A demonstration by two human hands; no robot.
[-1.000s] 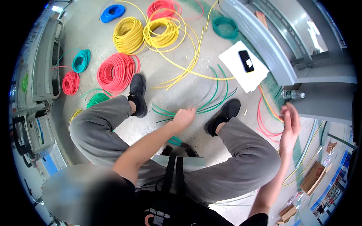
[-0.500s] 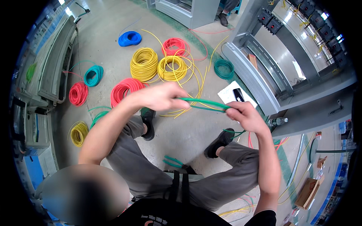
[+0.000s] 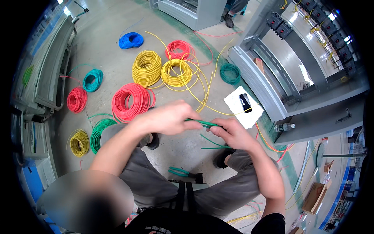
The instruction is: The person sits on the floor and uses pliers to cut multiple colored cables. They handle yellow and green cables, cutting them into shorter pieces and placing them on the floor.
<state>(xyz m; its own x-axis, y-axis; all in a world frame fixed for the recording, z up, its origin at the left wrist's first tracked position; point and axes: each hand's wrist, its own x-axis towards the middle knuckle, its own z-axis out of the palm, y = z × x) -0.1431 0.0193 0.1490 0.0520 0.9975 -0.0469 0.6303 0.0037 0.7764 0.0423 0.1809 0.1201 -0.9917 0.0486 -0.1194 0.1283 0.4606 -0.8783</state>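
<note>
I sit on the floor with both hands raised in front of me. My left hand (image 3: pixel 167 117) and my right hand (image 3: pixel 231 132) each grip one end of a short bundle of green wire (image 3: pixel 204 123), which runs between them, roughly level. More green wire pieces (image 3: pixel 212 144) lie on the floor under my hands, between my shoes. Green-handled pliers (image 3: pixel 180 171) rest on the floor between my legs.
Coils of wire lie ahead: yellow (image 3: pixel 147 68), yellow (image 3: pixel 176 73), red (image 3: pixel 130 102), red (image 3: pixel 180 49), blue (image 3: pixel 131 40), teal (image 3: pixel 92 80), green (image 3: pixel 230 73). A black phone (image 3: pixel 245 102) sits on a white sheet (image 3: pixel 235 106). A grey metal cabinet (image 3: pixel 280 66) stands at right.
A second ago my hands were apart and low near the floor wires. They rose and came together on the green wire, and now sit closer to each other.
</note>
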